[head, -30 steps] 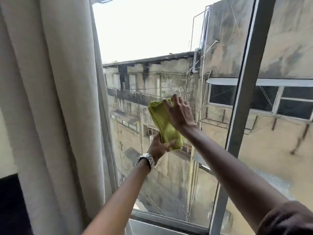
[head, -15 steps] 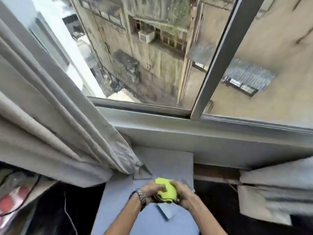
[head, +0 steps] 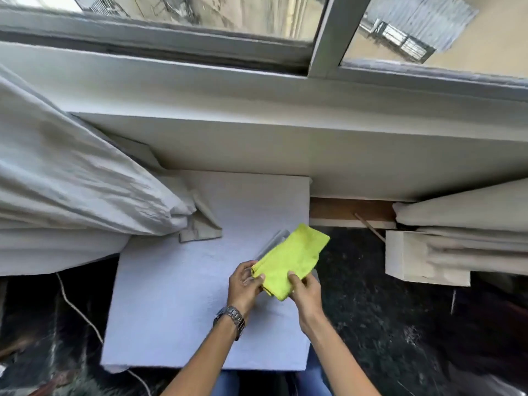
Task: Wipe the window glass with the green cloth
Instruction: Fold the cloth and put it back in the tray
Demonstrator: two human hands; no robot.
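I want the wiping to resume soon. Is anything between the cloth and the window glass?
Nothing visible blocks the way. Both hands, left and right, hold the cloth low over the white board; the glass lies above the sill, and the curtain hangs off to the left.

Up along the top edge runs a grey window frame (head: 171, 38), a vertical mullion (head: 325, 35) splitting the panes, daylight showing weathered building walls (head: 257, 10) outside. Below it sits a deep pale sill (head: 257, 110). A cream curtain (head: 71, 181) bunches at left, another curtain (head: 471, 224) folds at right. In the centre lies a white desk (head: 185, 281), over dark speckled floor (head: 385, 324), with a thin white cord (head: 77, 310) trailing at lower left.
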